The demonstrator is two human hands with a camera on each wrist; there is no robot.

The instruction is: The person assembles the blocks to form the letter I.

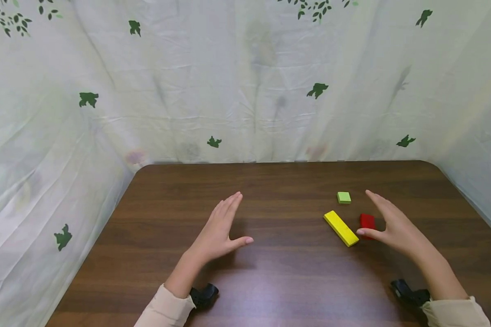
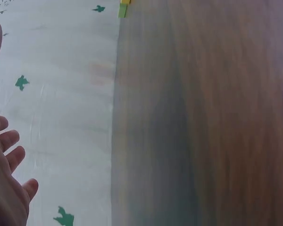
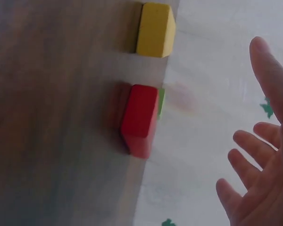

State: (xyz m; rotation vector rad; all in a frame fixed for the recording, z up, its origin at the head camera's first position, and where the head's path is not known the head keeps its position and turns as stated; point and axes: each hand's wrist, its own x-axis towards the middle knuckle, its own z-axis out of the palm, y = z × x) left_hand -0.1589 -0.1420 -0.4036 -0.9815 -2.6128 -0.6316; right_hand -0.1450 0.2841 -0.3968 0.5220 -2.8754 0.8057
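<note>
A yellow block (image 1: 341, 228) lies slanted on the right half of the wooden table, with a small green block (image 1: 344, 197) behind it. The red block (image 1: 367, 221) lies just right of the yellow one, partly hidden by the right hand (image 1: 397, 229). That hand is above the table, thumb and fingers spread, holding nothing. On the left, the left hand (image 1: 218, 234) hovers with fingers extended and thumb apart, also holding nothing. In the right wrist view, the red block (image 3: 139, 117) and yellow block (image 3: 154, 30) stand apart from the fingers.
Brown wooden table (image 1: 294, 277) with rounded far corners. A pale curtain (image 1: 245, 91) with green leaf shapes hangs behind it and along both sides. Black devices are strapped at the left wrist (image 1: 204, 296) and the right wrist (image 1: 409, 295).
</note>
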